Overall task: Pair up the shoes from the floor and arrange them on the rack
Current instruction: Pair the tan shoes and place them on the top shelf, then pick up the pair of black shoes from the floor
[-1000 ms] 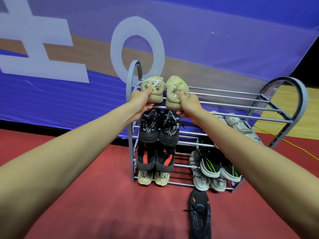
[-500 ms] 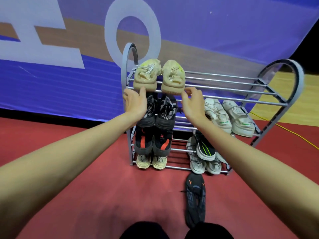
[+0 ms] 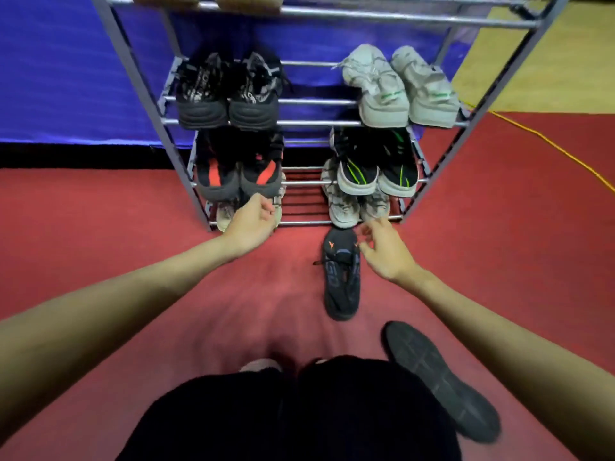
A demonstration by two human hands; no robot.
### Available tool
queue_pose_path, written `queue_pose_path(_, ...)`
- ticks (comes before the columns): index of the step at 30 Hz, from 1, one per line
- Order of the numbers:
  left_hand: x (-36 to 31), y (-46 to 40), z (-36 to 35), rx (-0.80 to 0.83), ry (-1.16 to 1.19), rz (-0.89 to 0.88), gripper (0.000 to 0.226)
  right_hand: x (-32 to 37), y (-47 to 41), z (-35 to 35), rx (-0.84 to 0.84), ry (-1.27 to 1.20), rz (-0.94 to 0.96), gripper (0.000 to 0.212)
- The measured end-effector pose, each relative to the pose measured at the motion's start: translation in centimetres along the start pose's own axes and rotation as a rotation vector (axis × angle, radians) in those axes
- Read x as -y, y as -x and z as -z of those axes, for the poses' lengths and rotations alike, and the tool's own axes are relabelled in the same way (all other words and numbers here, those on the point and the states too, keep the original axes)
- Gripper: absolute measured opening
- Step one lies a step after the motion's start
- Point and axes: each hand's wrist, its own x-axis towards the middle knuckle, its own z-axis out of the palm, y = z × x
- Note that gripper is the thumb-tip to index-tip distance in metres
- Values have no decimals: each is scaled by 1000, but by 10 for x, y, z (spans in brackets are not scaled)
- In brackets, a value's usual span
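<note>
Grey metal tube rack stands on the red floor; its top shelf is cut off by the upper frame edge, so only the soles of the beige shoes there are visible. On the rack's second shelf sit a black-and-grey pair at left and a white pair with green marks at right. On the shelf below sit a black pair with red stripes and a black pair with green lines and white soles. Pale pairs on the bottom shelf are largely hidden behind the shelf above and the left hand.

Directly in front of the rack, a black lace-up shoe with orange marks lies upright on the floor, toe toward the rack. A second black shoe lies sole-up nearer the person, possibly its mate.

Left hand is loosely curled before the rack's bottom shelf, holding nothing. Right hand has its fingers spread, empty, just beside the upright shoe's toe; contact cannot be determined. The hands are apart.
</note>
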Motion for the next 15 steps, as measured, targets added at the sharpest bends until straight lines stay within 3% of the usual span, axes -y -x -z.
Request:
queue_pose_path(6, 44, -4, -72, 219, -87, 93, 20, -56, 25, -47, 67, -57, -157, 20)
queue_pose_path(15, 83, -9, -175, 535, -193, 313, 37, -101, 24, -126, 249, -281, -559, 37)
